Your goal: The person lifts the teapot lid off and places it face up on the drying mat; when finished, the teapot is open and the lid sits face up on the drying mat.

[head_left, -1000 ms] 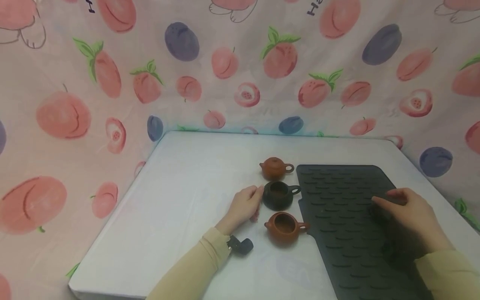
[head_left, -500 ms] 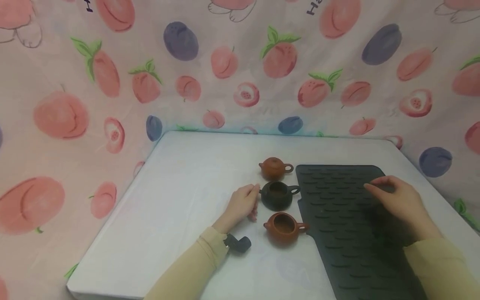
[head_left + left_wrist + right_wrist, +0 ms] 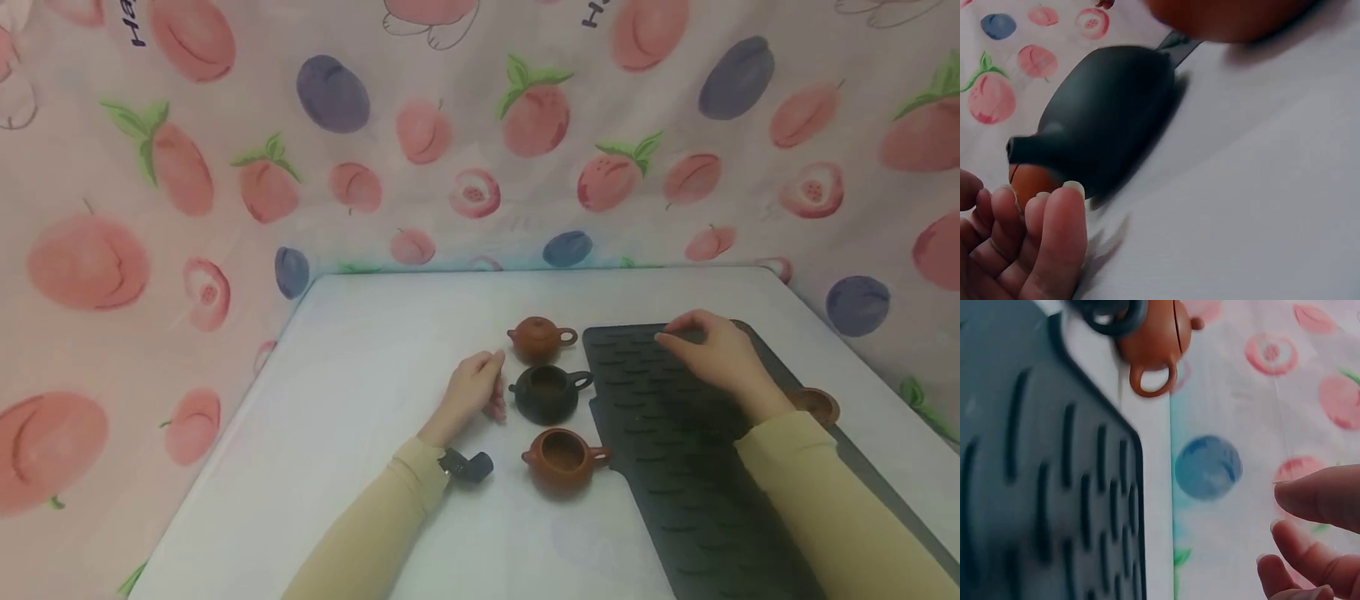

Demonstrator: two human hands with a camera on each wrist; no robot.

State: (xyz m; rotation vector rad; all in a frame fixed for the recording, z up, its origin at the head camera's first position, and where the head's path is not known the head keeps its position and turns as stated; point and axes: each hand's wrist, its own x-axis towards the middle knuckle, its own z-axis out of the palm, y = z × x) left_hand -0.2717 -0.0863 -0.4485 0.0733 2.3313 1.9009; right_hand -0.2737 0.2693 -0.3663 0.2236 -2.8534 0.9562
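Observation:
My left hand (image 3: 471, 387) hovers at the spout side of a black lidless teapot (image 3: 546, 395), its fingers loosely curled and holding nothing. In the left wrist view the fingertips come close below the black teapot's spout (image 3: 1032, 150). Behind stands a brown teapot (image 3: 537, 340) with its lid on; in front is a reddish-brown teapot (image 3: 562, 462) with an open top. All their handles point right. My right hand (image 3: 712, 354) is over the dark ridged mat (image 3: 637, 433), thumb and fingers slightly bent and apart, nothing between them.
A small round brown piece with a hollow top (image 3: 817, 405) lies at the mat's right edge, partly hidden by my right wrist. The white table (image 3: 375, 350) backs onto a fruit-print cloth (image 3: 480, 125). A dark device (image 3: 467, 467) sits on my left wrist.
My right hand has moved left and away from me over the mat, uncovering the small brown piece. The left hand has drawn slightly away from the black teapot's spout. The head view has shifted slightly.

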